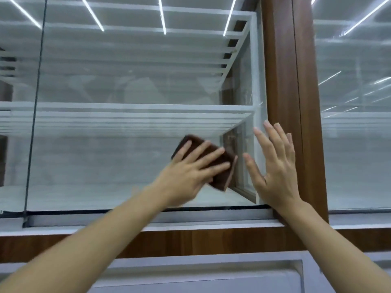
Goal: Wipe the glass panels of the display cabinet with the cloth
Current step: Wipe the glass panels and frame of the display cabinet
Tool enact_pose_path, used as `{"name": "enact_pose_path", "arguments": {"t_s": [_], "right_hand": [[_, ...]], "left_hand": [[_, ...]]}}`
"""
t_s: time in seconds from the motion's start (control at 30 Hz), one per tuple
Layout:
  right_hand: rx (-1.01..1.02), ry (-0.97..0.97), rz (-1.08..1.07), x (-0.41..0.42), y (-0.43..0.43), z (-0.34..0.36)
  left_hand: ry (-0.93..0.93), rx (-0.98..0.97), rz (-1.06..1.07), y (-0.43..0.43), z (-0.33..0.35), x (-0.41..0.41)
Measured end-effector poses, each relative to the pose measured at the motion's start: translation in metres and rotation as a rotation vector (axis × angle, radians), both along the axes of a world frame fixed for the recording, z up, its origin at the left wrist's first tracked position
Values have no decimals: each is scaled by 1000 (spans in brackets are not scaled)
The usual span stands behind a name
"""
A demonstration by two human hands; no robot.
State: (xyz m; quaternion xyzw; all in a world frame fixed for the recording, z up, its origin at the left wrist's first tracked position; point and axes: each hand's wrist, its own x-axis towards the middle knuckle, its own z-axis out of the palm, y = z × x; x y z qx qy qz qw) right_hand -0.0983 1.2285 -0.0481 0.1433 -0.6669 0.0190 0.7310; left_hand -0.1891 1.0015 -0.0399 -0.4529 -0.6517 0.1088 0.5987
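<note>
A large glass panel [127,81] of the display cabinet fills the view in front of me. My left hand [190,174] presses a folded dark brown cloth [222,166] flat against the lower right part of this panel, fingers spread over it. My right hand [275,163] rests open on the glass at the panel's right edge, next to the brown wooden post [296,81], holding nothing. The two hands are a short gap apart.
White slatted shelves [127,117] show behind the glass. A second glass panel [355,123] lies right of the post. A dark seam [36,102] divides the panels at the left. Below run a white sill [148,225] and a wooden band [211,240].
</note>
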Motion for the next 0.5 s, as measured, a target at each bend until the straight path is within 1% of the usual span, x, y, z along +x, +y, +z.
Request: {"name": "enact_pose_path", "arguments": {"t_s": [0.03, 0.07, 0.17, 0.23, 0.3, 0.33, 0.4, 0.47, 0.5], "right_hand": [[-13, 8, -3, 1, 1, 7], [-23, 2, -8, 1, 2, 13], [-56, -43, -33, -4, 4, 31], [-84, -56, -6, -5, 6, 37], [-63, -39, 43, -5, 9, 36], [-52, -32, 72, -5, 9, 34], [-59, -23, 136, -3, 11, 32], [-68, -20, 171, -2, 12, 33], [-65, -23, 176, -1, 12, 34]], "left_hand": [[7, 21, 9, 8, 25, 0], [-25, 73, 11, 16, 52, 2], [-172, 310, 3, 43, 128, 12], [-245, 469, -21, 60, 153, 19], [-262, 568, -74, 77, 146, 22], [-250, 570, -96, 84, 127, 22], [-174, 461, -113, 90, 60, 26], [-116, 230, -76, 83, -15, 30], [-88, 113, -44, 76, -36, 29]]}}
